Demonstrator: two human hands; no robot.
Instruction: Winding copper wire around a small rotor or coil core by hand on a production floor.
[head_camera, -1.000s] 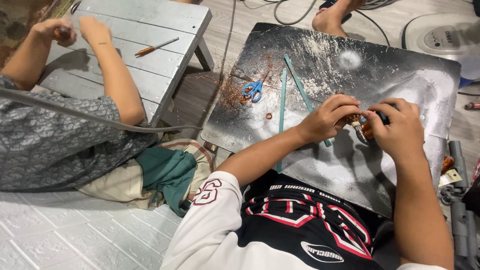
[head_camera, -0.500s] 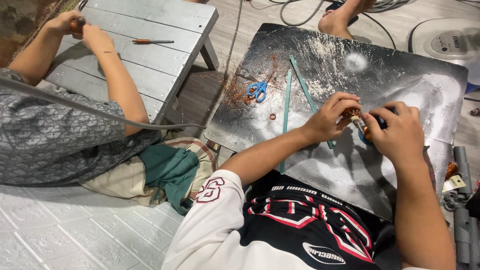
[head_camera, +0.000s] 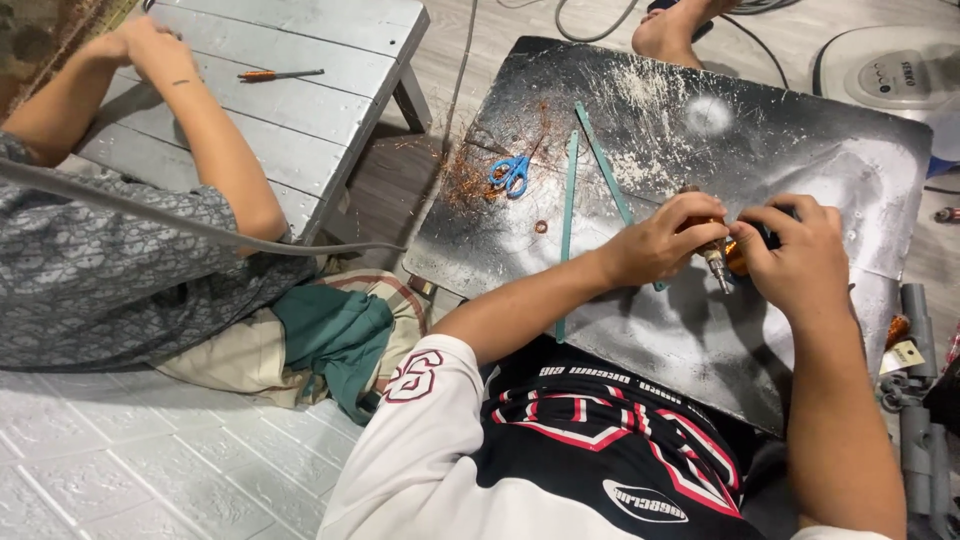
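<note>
- At three o'clock on the scratched dark board (head_camera: 800, 150), a small metal-tipped part (head_camera: 716, 262) sits pinched between both hands.
- Left hand (head_camera: 662, 238): fingers curled tight on it.
- Right hand (head_camera: 800, 262): closed over its orange end; grip detail hidden.
- Judgement: keep wrists braced on board.
- Blue scissors (head_camera: 511, 172) lie at ten o'clock, well apart.

We see a small metal-tipped tool (head_camera: 716, 257) pinched between both hands, its silvery tip poking down out of the grip, tilted slightly; right beside it, mostly hidden inside the grip, sits an orange, coppery piece (head_camera: 737, 256) touching the tool's tip
</note>
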